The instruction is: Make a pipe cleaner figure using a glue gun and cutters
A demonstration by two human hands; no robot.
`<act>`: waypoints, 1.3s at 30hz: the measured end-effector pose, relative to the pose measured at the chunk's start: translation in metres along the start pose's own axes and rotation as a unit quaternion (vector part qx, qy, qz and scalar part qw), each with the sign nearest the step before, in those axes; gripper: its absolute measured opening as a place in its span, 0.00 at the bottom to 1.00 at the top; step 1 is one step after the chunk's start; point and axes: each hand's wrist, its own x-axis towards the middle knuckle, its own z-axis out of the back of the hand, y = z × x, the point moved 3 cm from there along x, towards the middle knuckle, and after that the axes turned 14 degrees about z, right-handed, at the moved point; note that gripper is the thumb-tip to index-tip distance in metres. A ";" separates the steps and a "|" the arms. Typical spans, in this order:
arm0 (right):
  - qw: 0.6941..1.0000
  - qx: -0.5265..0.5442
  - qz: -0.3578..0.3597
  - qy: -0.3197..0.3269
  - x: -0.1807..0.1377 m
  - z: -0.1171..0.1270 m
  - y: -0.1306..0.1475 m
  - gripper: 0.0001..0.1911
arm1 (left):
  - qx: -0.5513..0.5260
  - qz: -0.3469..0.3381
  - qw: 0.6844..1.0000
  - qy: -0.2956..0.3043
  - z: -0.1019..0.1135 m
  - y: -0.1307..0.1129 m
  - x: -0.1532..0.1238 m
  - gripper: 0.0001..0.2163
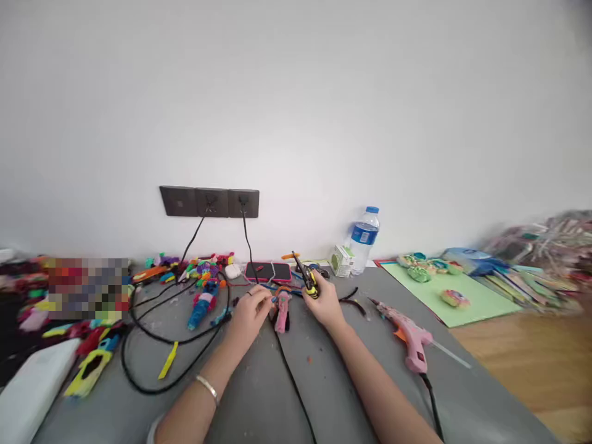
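My left hand [250, 317] is closed in a pinch near the table's middle. Its fingertips are at the upper end of a small pink pipe-cleaner figure [282, 313], which has orange and blue bits at its top. In my right hand [326, 302] are pliers [309, 282] with black-and-yellow handles, their jaws pointing up and left, away from the figure. Just behind both hands lies a phone [268, 272] with a pink edge and a cable across it. A black cord [291, 376] runs beneath the figure toward me.
A pink glue gun [409, 339] lies at right, with a water bottle [365, 242] and small box [341, 261] by the wall. Green paper [467, 311] bears crafted pieces. Looped black cable [152, 388], a blue pipe-cleaner figure [201, 308] and a yellow strip [168, 361] occupy the left.
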 end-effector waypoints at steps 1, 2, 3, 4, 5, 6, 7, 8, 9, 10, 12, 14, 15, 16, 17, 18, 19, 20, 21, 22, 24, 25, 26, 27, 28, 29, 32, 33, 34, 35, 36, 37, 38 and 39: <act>1.000 -0.003 0.000 0.000 -0.001 0.000 0.000 0.04 | 0.000 -0.002 1.000 -0.004 0.000 0.000 0.001 0.09; 1.000 -0.005 0.000 0.000 -0.001 0.001 0.000 0.04 | -0.001 -0.003 1.000 -0.006 0.000 0.000 0.001 0.09; 1.000 -0.007 0.001 0.000 -0.001 0.001 0.000 0.03 | -0.002 -0.004 1.000 -0.007 0.000 0.000 0.002 0.09; 1.000 -0.008 0.001 0.000 -0.001 0.001 0.000 0.03 | -0.004 -0.004 1.000 -0.007 0.000 0.001 0.002 0.09; 1.000 -0.008 0.001 0.000 -0.001 0.002 0.000 0.03 | -0.006 -0.003 1.000 -0.003 0.000 0.002 0.003 0.09; 1.000 -0.008 0.002 -0.001 -0.001 0.002 0.001 0.03 | -0.009 -0.002 1.000 0.002 -0.001 0.003 0.003 0.08; 1.000 -0.007 0.002 -0.002 0.000 0.002 0.001 0.03 | -0.011 -0.001 1.000 0.005 -0.001 0.004 0.003 0.08; 1.000 -0.007 0.003 -0.002 0.000 0.002 0.002 0.03 | -0.013 -0.001 1.000 0.005 -0.001 0.005 0.003 0.08; 1.000 -0.007 0.002 -0.001 0.001 0.003 0.003 0.04 | -0.013 -0.001 1.000 0.002 -0.001 0.006 0.003 0.08; 1.000 -0.007 0.002 -0.001 0.001 0.003 0.004 0.04 | -0.012 -0.002 1.000 -0.003 -0.001 0.006 0.002 0.07; 1.000 -0.008 0.000 0.000 0.002 0.003 0.004 0.04 | -0.006 -0.003 1.000 -0.012 0.000 0.006 0.002 0.06; 1.000 -0.008 -0.001 0.001 0.002 0.003 0.005 0.05 | -0.005 -0.004 1.000 -0.019 0.001 0.004 0.001 0.06; 1.000 -0.008 0.000 0.001 0.002 0.003 0.005 0.05 | -0.006 -0.005 1.000 -0.022 0.002 0.003 0.001 0.06; 1.000 -0.009 0.001 0.000 0.002 0.003 0.005 0.05 | -0.006 -0.003 1.000 -0.026 0.002 0.002 0.001 0.06; 1.000 -0.009 0.002 0.000 0.002 0.003 0.005 0.05 | -0.005 -0.001 1.000 -0.030 0.003 0.000 0.000 0.06; 1.000 -0.008 0.003 0.000 0.002 0.003 0.005 0.05 | -0.002 0.004 0.999 -0.033 0.003 -0.001 0.000 0.07; 1.000 -0.008 0.003 0.000 0.002 0.003 0.005 0.06 | 0.001 0.012 0.999 -0.034 0.003 -0.001 0.000 0.07; 1.000 -0.007 0.003 0.000 0.002 0.003 0.005 0.06 | 0.004 0.020 0.999 -0.033 0.004 -0.002 0.000 0.08; 1.000 -0.007 0.002 0.001 0.002 0.003 0.005 0.06 | 0.004 0.029 0.999 -0.028 0.004 -0.002 0.001 0.09; 1.000 -0.007 0.001 0.001 0.002 0.003 0.005 0.06 | 0.001 0.036 0.999 -0.023 0.004 -0.002 0.001 0.09; 1.000 -0.006 -0.001 0.003 0.002 0.003 0.004 0.06 | -0.008 0.043 0.999 -0.014 0.004 -0.002 0.001 0.08; 1.000 -0.005 -0.003 0.003 0.002 0.003 0.004 0.06 | -0.011 0.044 0.999 -0.012 0.004 -0.002 0.001 0.09; 1.000 -0.004 -0.004 0.004 0.002 0.003 0.004 0.06 | -0.012 0.044 0.999 -0.011 0.004 -0.002 0.001 0.09; 1.000 -0.003 -0.004 0.005 0.001 0.003 0.004 0.06 | -0.010 0.043 0.999 -0.009 0.005 -0.002 0.001 0.10; 1.000 -0.002 -0.005 0.006 0.001 0.003 0.004 0.06 | -0.007 0.040 0.999 -0.007 0.005 -0.002 0.001 0.11; 1.000 -0.002 -0.004 0.007 0.001 0.003 0.004 0.06 | -0.002 0.037 0.999 -0.003 0.005 -0.002 0.000 0.12; 1.000 -0.003 -0.004 0.007 0.001 0.004 0.005 0.06 | 0.007 0.035 0.999 0.003 0.005 -0.003 0.000 0.14; 1.000 -0.004 -0.003 0.006 0.001 0.004 0.006 0.06 | 0.005 0.038 0.999 0.002 0.004 -0.003 0.000 0.13; 1.000 -0.004 -0.003 0.006 0.001 0.004 0.006 0.06 | 0.001 0.042 0.999 0.000 0.004 -0.003 0.000 0.12; 1.000 -0.005 -0.003 0.006 0.001 0.004 0.006 0.06 | -0.005 0.046 0.999 -0.003 0.003 -0.002 0.000 0.10; 1.000 -0.005 -0.003 0.007 0.001 0.003 0.006 0.06 | -0.012 0.050 0.999 -0.008 0.003 -0.002 0.001 0.07; 1.000 -0.005 -0.004 0.008 0.001 0.003 0.005 0.06 | -0.017 0.053 0.998 -0.013 0.002 -0.001 0.001 0.04; 1.000 -0.006 -0.005 0.009 0.001 0.003 0.005 0.05 | -0.020 0.055 0.998 -0.016 0.002 -0.001 0.001 0.02; 1.000 -0.007 -0.006 0.009 0.001 0.003 0.005 0.05 | -0.022 0.054 0.998 -0.017 0.002 0.000 0.001 0.02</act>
